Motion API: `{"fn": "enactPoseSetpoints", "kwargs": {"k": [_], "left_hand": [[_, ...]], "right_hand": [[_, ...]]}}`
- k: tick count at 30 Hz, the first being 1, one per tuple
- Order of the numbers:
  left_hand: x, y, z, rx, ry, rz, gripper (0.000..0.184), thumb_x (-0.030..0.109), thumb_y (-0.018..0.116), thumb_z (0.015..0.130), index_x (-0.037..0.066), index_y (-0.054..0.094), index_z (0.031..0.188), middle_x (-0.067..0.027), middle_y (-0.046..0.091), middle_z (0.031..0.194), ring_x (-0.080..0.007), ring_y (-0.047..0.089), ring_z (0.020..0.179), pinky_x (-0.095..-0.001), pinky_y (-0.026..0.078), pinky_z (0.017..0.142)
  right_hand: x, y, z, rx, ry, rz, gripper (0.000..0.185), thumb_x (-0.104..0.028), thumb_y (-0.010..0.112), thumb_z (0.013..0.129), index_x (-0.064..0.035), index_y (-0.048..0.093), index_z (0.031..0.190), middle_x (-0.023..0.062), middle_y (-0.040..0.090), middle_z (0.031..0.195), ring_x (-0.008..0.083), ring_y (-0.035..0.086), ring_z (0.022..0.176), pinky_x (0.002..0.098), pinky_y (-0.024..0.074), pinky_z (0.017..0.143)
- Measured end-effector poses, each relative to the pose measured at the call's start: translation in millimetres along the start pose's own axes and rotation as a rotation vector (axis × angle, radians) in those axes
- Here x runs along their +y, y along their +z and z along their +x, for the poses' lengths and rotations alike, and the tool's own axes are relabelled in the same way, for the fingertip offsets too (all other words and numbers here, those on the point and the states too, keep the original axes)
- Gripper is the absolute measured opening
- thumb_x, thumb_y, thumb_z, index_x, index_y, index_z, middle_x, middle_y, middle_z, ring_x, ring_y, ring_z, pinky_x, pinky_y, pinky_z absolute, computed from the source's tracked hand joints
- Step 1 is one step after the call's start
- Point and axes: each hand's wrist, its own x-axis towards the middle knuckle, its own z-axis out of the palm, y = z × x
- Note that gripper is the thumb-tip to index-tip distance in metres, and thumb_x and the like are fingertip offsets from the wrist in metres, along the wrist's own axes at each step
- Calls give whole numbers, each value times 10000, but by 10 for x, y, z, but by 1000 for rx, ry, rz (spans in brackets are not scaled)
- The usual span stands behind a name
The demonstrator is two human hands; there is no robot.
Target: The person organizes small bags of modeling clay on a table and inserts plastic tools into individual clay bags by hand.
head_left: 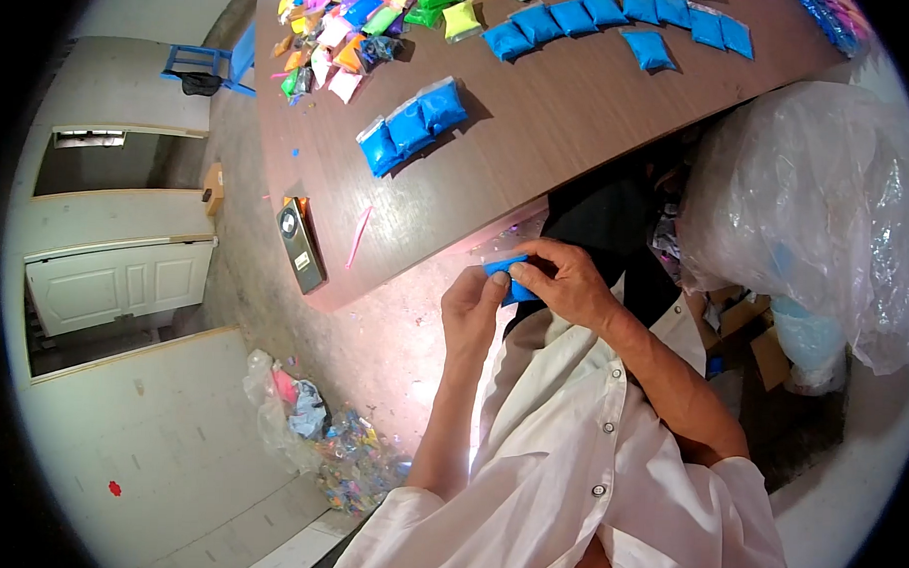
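Note:
Both my hands pinch one small blue packet (519,293) just off the table's front edge, above my lap. My left hand (471,303) grips its left side with the thumb on top. My right hand (572,288) holds the upper right side, thumb pressed on it and fingers bent behind. Part of the packet is hidden by the fingers. On the table, three similar blue packets (408,129) lie side by side in a short row. Farther back, a longer row of blue packets (572,17) runs to the right, with one blue packet (648,50) set in front.
A pile of multicoloured packets (348,30) covers the table's (540,127) far left. A phone (301,247) and a pink stick (358,238) lie near its left corner. Large clear plastic bags (798,206) bulge at the right. A bag of colourful scraps (353,466) sits on the floor.

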Motion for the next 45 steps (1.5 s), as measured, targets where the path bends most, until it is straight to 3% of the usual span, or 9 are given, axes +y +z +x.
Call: {"fn": "enactPoseSetpoints", "kwargs": {"k": [4, 12, 19, 26, 32, 36, 42, 45], "left_hand": [[-74, -91, 2, 1, 25, 63, 241, 197, 726, 1036, -27, 707, 1124, -53, 732, 1014, -114, 657, 920, -281, 543, 838], [0, -46, -50, -64, -112, 78, 270, 247, 730, 1028, -17, 713, 1085, -49, 721, 926, -105, 632, 812, -267, 519, 746], [38, -45, -111, -37, -10, 97, 209, 211, 710, 1031, 3, 719, 1039, -17, 705, 870, -78, 603, 758, -249, 491, 712], [41, 19, -218, -44, -60, 62, 253, 233, 731, 1026, -16, 710, 1067, -35, 707, 879, -92, 615, 759, -256, 506, 709], [33, -20, -333, -73, -45, 25, 269, 201, 744, 1017, -54, 691, 1087, -65, 715, 894, -107, 626, 763, -258, 512, 696], [86, -35, -435, -45, 49, 48, 229, 171, 746, 1011, -44, 690, 1066, -45, 704, 874, -90, 608, 748, -232, 489, 680], [87, -54, -516, -79, 31, 71, 237, 183, 741, 1016, -36, 698, 1099, -50, 714, 906, -108, 624, 772, -258, 510, 714], [123, -13, -491, -78, -41, -68, 236, 179, 726, 1024, -35, 695, 1118, -57, 720, 918, -115, 637, 792, -271, 525, 740]], "right_hand": [[-21, -7, 3, -31, 10, 12, 290, -245, 703, 978, -25, 750, 1161, 107, 752, 984, 177, 710, 858, 333, 589, 796], [21, 1, -10, -10, 5, 85, 272, -235, 708, 977, -39, 753, 1161, 81, 749, 985, 159, 700, 850, 328, 586, 789], [-11, 12, -41, -33, 29, 97, 296, -275, 712, 974, -42, 750, 1152, 79, 735, 961, 149, 688, 838, 307, 575, 771], [-2, 8, -123, -21, 36, 129, 332, -306, 707, 973, -38, 743, 1165, 84, 737, 969, 152, 685, 854, 311, 568, 784], [-56, 64, -228, 20, -27, 44, 270, -223, 694, 982, -43, 746, 1176, 65, 743, 993, 149, 689, 870, 301, 565, 795], [-171, 83, -301, -50, -34, 209, 258, -206, 697, 982, -41, 754, 1172, 49, 748, 987, 120, 682, 878, 290, 561, 793], [-72, 158, -338, 28, -54, 139, 241, -183, 698, 976, -30, 765, 1149, 47, 756, 969, 108, 681, 852, 286, 566, 756], [-97, 165, -312, 41, -78, 174, 177, -95, 692, 1010, 10, 731, 1147, 3, 711, 933, 53, 635, 830, 229, 536, 745]]}}
